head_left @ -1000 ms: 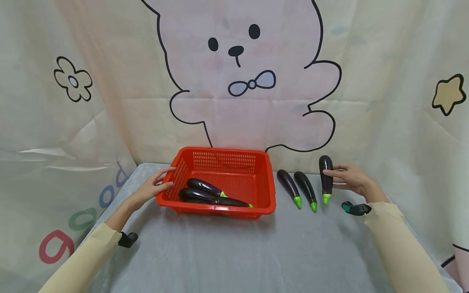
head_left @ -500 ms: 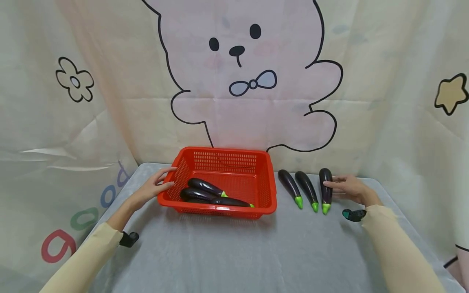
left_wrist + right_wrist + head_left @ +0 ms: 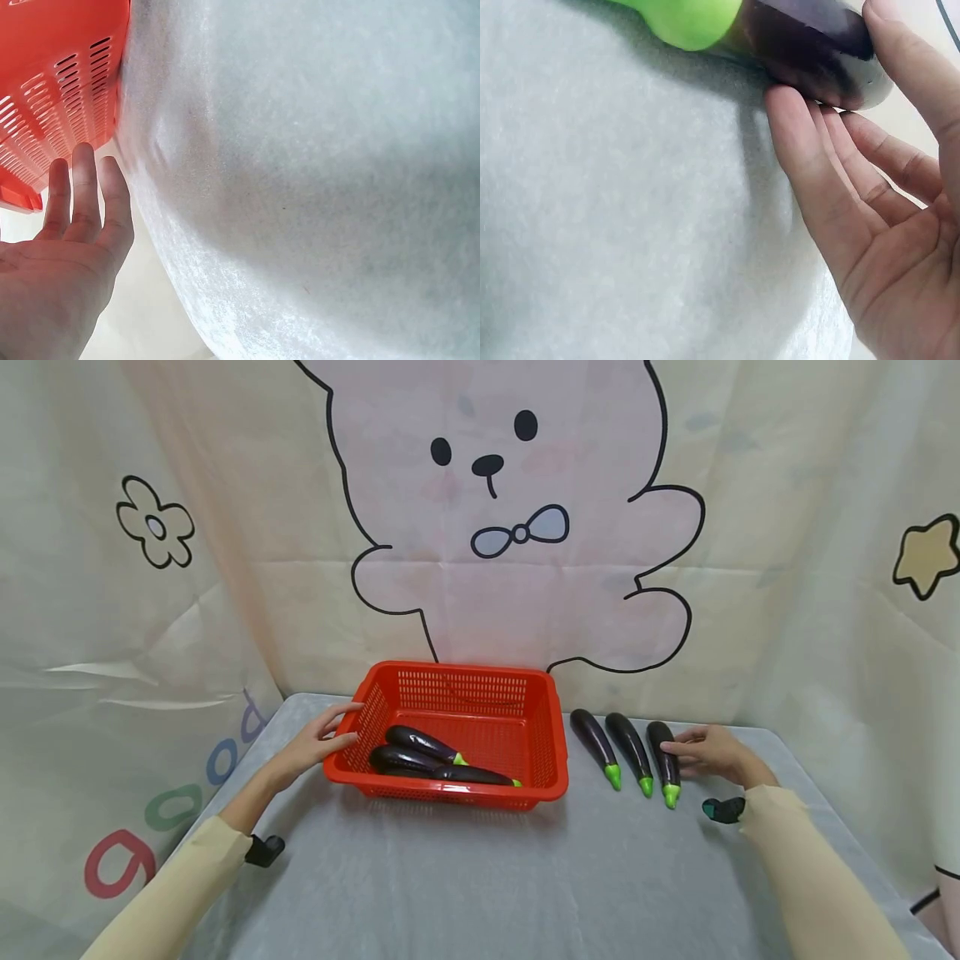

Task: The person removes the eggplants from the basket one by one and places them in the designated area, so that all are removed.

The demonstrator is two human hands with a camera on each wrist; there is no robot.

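A red plastic basket [image 3: 480,727] stands at the back of the table with several dark purple eggplants [image 3: 420,743] inside. My left hand [image 3: 303,756] rests against its left end; in the left wrist view the fingers [image 3: 86,191] extend rather straight by the slotted wall. Right of the basket, three eggplants lie side by side, green stems toward me. The rightmost eggplant [image 3: 663,758] is between the thumb and fingers of my right hand [image 3: 720,756]. In the right wrist view, the thumb lies over that eggplant [image 3: 810,45] and the fingertips touch its side.
The left loose eggplant [image 3: 592,743] and the middle eggplant [image 3: 628,747] lie just left of the held one. Grey cloth [image 3: 465,877] covers the table. A printed curtain [image 3: 517,610] hangs close behind the basket.
My right hand has brought the rightmost eggplant down and nearer to me onto the table, then slightly left toward the other two. The left hand has stayed at the basket.
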